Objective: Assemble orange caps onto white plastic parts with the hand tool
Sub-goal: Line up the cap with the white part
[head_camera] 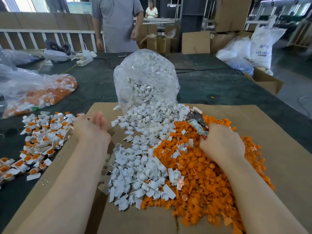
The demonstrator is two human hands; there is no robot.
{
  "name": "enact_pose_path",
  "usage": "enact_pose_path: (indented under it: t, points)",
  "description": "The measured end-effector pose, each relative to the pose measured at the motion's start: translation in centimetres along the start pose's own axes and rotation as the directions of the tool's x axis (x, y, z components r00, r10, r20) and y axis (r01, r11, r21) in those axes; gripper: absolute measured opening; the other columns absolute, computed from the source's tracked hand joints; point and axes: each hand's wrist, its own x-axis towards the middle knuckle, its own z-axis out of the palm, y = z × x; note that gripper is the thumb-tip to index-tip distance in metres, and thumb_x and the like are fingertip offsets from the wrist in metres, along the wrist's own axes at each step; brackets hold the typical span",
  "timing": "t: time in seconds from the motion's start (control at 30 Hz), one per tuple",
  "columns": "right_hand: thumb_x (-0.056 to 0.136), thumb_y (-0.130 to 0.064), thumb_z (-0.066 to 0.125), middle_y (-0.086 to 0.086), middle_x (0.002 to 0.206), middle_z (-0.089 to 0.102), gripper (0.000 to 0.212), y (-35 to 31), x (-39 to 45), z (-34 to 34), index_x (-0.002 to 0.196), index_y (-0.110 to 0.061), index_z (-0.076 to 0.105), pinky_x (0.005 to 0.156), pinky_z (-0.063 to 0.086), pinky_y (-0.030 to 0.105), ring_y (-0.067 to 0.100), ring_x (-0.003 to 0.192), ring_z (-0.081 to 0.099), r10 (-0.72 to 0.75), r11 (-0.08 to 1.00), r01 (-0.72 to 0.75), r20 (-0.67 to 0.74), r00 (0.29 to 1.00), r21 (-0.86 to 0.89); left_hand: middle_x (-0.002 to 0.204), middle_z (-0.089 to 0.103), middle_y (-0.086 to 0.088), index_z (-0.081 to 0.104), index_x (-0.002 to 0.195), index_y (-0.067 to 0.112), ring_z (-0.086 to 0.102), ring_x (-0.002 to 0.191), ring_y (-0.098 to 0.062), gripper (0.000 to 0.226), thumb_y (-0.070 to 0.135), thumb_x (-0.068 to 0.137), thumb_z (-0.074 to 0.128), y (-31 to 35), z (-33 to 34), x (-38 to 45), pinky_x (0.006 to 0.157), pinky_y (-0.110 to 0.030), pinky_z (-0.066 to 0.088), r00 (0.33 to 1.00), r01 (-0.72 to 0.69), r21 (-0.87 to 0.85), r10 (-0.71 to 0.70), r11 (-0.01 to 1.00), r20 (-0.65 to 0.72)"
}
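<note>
Two heaps flank your hands on the counter [211,81]. Far left: finished pieces [40,132], white with orange caps fitted, spread loose beside the cardboard sheet [278,141]. Your left hand [92,125] hovers there, blurred, fingers extended, holding nothing. Centre: white plastic parts [143,157] spilling from a clear bag [145,73]. Right: orange caps [202,174] piled on the cardboard; your right hand [221,142] rests on them, gripping the hand tool [196,119].
</note>
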Motion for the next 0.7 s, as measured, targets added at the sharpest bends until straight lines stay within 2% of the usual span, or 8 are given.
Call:
enact_pose_path:
  t: [0.07, 0.17, 0.27, 0.33, 0.4, 0.5, 0.6, 0.7]
  points:
    - [0.087, -0.038, 0.062, -0.008, 0.069, 0.036, 0.021, -0.2, 0.0, 0.0, 0.098, -0.021, 0.057, 0.043, 0.023, 0.024, 0.018, 0.065, 0.042, -0.023, 0.999, 0.023, 0.007, 1.000, -0.026, 0.079, 0.067, 0.004, 0.063, 0.107, 0.013, 0.058, 0.057, -0.004, 0.014, 0.018, 0.094, 0.060, -0.9, 0.7, -1.1, 0.051, -0.015, 0.047, 0.989, -0.070, 0.408, 0.011, 0.910, 0.145]
    - [0.085, -0.035, 0.063, -0.009, 0.071, 0.037, 0.019, -0.3, 0.0, 0.0, 0.098, -0.022, 0.057, 0.042, 0.024, 0.024, 0.013, 0.060, 0.040, -0.057, 0.997, 0.059, 0.038, 0.998, -0.045, 0.082, 0.068, 0.006, 0.070, 0.097, 0.021, 0.056, 0.058, 0.000, 0.010, 0.023, 0.087, 0.073, -2.5, 0.8, -2.8, 0.051, -0.013, 0.045, 0.855, -0.433, 0.772, -0.060, 0.466, 0.515]
    - [0.085, -0.033, 0.063, -0.009, 0.071, 0.038, 0.017, -0.4, 0.0, -0.1, 0.097, -0.023, 0.056, 0.042, 0.024, 0.025, 0.013, 0.060, 0.040, -0.061, 0.997, 0.063, 0.042, 0.997, -0.043, 0.087, 0.067, 0.010, 0.071, 0.099, 0.030, 0.057, 0.057, 0.004, 0.013, 0.026, 0.086, 0.072, -4.0, 0.6, -4.1, 0.051, -0.010, 0.042, 0.676, -0.720, 0.690, -0.154, 0.070, 0.721]
    - [0.085, -0.034, 0.063, -0.009, 0.070, 0.039, 0.017, -0.4, 0.0, -0.2, 0.095, -0.024, 0.053, 0.042, 0.024, 0.025, 0.011, 0.058, 0.038, -0.056, 0.998, 0.057, 0.029, 0.998, -0.039, 0.094, 0.064, 0.011, 0.070, 0.105, 0.032, 0.059, 0.072, -0.002, 0.018, 0.029, 0.087, 0.070, -5.0, 0.4, -4.3, 0.061, -0.016, 0.041, 0.629, -0.777, 0.602, -0.181, -0.183, 0.757]
    - [0.085, -0.034, 0.063, -0.010, 0.069, 0.041, 0.017, -0.4, 0.0, -0.3, 0.091, -0.026, 0.050, 0.042, 0.024, 0.024, 0.009, 0.056, 0.037, -0.054, 0.998, 0.054, 0.015, 0.998, -0.014, 0.104, 0.060, 0.008, 0.071, 0.109, 0.028, 0.059, 0.084, -0.009, 0.020, 0.028, 0.089, 0.068, -5.7, 0.2, -4.3, 0.071, -0.021, 0.041, 0.603, -0.776, 0.527, -0.164, -0.348, 0.780]
    - [0.086, -0.034, 0.063, -0.010, 0.071, 0.047, 0.014, -0.5, 0.1, -0.3, 0.096, -0.027, 0.055, 0.043, 0.026, 0.023, 0.008, 0.056, 0.039, -0.056, 0.996, 0.058, -0.020, 0.998, 0.065, 0.103, 0.057, 0.005, 0.072, 0.095, 0.024, 0.058, 0.091, -0.013, 0.008, 0.028, 0.089, 0.069, -6.2, 0.0, -4.4, 0.076, -0.025, 0.043, 0.548, -0.794, 0.462, -0.134, -0.396, 0.826]
    - [0.088, -0.035, 0.063, -0.007, 0.081, 0.056, 0.018, -0.5, 0.2, -0.5, 0.105, -0.028, 0.059, 0.043, 0.026, 0.023, 0.014, 0.063, 0.043, -0.049, 0.990, 0.058, -0.074, 0.996, 0.130, 0.092, 0.059, 0.008, 0.069, 0.085, 0.025, 0.057, 0.084, -0.011, 0.007, 0.031, 0.088, 0.070, -6.3, -0.1, -4.6, 0.068, -0.025, 0.042, 0.511, -0.809, 0.445, -0.085, -0.385, 0.855]
    - [0.090, -0.040, 0.062, -0.005, 0.087, 0.060, 0.027, -0.5, 0.4, -0.7, 0.113, -0.026, 0.061, 0.046, 0.028, 0.022, 0.016, 0.069, 0.048, -0.043, 0.979, 0.061, -0.094, 0.995, 0.196, 0.075, 0.062, 0.014, 0.066, 0.078, 0.028, 0.059, 0.068, -0.004, 0.010, 0.030, 0.086, 0.072, -6.4, 0.2, -5.2, 0.057, -0.020, 0.043, 0.557, -0.814, 0.543, -0.011, -0.207, 0.830]
